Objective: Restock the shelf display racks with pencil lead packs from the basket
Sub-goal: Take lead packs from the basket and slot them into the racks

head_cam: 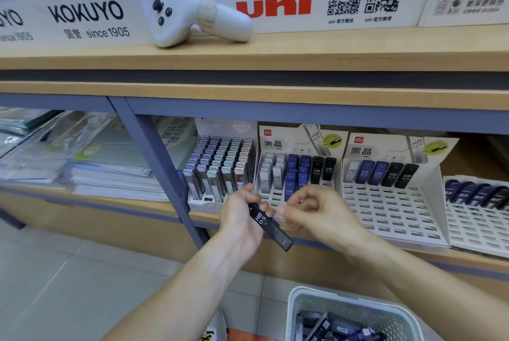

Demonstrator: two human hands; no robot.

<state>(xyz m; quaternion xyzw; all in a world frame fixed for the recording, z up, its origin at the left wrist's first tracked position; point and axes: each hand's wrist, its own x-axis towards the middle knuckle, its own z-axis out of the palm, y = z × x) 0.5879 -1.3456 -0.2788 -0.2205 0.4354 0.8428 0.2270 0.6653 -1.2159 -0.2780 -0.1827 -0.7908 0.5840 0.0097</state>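
My left hand [239, 216] grips a black pencil lead pack [271, 227] marked HB 0.5, tilted with its lower end pointing down and right. My right hand [311, 210] hovers just right of the pack with curled fingers; I cannot tell whether its fingertips touch the pack. Both hands are in front of the middle display rack [325, 189], which holds white, blue and black packs in its back rows. A second rack [391, 211] to the right holds one back row of packs. The white basket [355, 310] at the bottom holds several loose packs.
A third rack [220, 170] at the left is nearly full of pastel packs. A further rack [479, 216] sits at the right edge. Stacked papers [82, 164] fill the left shelf bay. A white controller [192, 18] lies on the wooden top shelf [358, 48].
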